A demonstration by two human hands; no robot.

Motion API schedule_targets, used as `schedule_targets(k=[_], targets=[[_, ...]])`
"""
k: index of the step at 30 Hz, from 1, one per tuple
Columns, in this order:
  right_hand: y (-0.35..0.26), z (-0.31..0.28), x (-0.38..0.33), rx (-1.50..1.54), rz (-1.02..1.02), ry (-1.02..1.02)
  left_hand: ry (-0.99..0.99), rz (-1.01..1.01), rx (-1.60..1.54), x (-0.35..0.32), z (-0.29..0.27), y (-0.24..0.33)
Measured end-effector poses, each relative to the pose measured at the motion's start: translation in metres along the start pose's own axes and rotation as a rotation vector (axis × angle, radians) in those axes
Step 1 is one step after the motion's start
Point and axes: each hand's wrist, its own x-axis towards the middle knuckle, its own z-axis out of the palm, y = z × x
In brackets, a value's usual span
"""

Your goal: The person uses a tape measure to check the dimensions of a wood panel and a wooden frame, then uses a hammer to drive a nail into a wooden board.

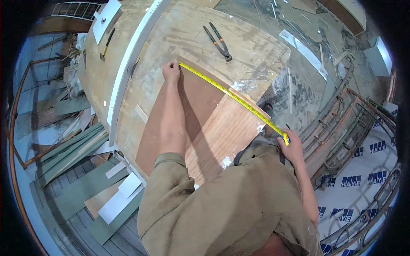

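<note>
On the worn plywood surface (pixel 179 34), the left hand (pixel 171 71) pinches the yellow tape measure (pixel 232 97) end at the brown board (pixel 200 123) far corner, while right hand (pixel 291 147) fingers grip its case, keeping the blade taut along the edge.

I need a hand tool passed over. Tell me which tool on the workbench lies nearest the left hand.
The black pincers, lying apart beyond the yellow tape measure whose end the left hand pins down. The other tool, with a yellow handle, lies farther off past the white strip.
</note>
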Motion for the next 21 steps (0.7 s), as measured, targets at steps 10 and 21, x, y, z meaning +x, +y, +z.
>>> schedule_targets(k=[10, 21], targets=[[-0.002, 0.017, 0.015, -0.004, -0.048, -0.085, -0.038, 0.095, 0.031, 0.049, 0.013, -0.045], [0.004, 0.009, 0.008, 0.017, -0.047, 0.024, -0.042, 0.079, -0.111, 0.033, 0.021, -0.042]])
